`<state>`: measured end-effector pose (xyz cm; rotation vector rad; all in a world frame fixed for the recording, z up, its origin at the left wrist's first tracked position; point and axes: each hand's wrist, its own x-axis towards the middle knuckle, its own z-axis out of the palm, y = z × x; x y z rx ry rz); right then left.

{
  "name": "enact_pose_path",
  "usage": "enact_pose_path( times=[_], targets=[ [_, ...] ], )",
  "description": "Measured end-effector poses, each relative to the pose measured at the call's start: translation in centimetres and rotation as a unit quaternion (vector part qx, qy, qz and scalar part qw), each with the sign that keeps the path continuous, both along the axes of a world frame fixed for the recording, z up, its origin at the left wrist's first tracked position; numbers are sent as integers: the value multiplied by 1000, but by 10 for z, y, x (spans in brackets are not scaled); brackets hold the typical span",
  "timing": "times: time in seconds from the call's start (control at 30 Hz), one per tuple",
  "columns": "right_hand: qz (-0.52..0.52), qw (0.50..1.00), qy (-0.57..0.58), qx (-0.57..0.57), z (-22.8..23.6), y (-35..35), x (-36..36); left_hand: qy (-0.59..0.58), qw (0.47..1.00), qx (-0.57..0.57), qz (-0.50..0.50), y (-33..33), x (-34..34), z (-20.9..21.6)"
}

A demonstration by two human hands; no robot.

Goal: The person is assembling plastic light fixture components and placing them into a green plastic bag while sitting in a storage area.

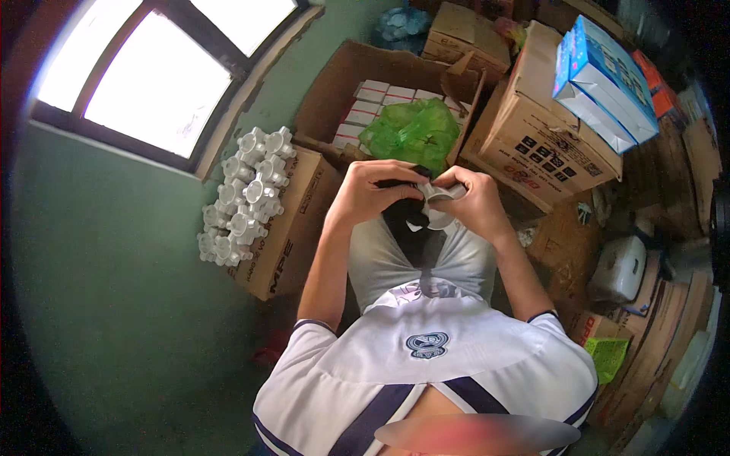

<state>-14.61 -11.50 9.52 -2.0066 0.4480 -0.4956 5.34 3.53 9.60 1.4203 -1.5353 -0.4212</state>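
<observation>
Above my lap, both hands meet around a white round plastic fitting (439, 219), partly hidden by the fingers. My right hand (480, 204) is closed on its right side, thumb and fingers pinching the rim. My left hand (372, 191) is closed too, gripping a dark black piece (409, 185) whose kind I cannot make out; its fingertips touch the fitting's left side. To the left, several similar white round plastic fittings (247, 194) with short side spouts are piled on a brown cardboard box (293, 220).
Ahead stands an open carton (315, 102) holding small white boxes (372, 93) and a green plastic bag (414, 133). A larger carton (525, 144) at right bears blue-and-white packages (604, 83). A white container (620, 270) sits further right. A green wall (114, 273) with a window borders the left.
</observation>
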Motion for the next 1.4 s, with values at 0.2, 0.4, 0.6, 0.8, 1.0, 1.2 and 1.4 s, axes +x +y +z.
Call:
enact_pose_path(
  times=[0.2,0.4,0.6,0.8,1.0,1.2,1.4],
  targets=[
    [118,933,-217,260,-46,15,18,477,844,-193,152,27,-18,-42],
    [124,892,-2,435,-113,66,38,20,954,14,299,63,-46,-64],
    [52,958,60,276,-121,87,56,32,970,29,238,126,-46,-45],
    [86,974,27,207,-96,102,83,2,943,53,329,144,-37,-62],
    [77,977,5,199,-111,73,78,-53,769,16,637,228,77,-39],
    [105,955,223,-166,-136,27,41,-179,645,103,735,323,192,-55],
    [178,849,417,-272,-96,8,-8,-212,624,185,729,299,247,-63]
  ],
)
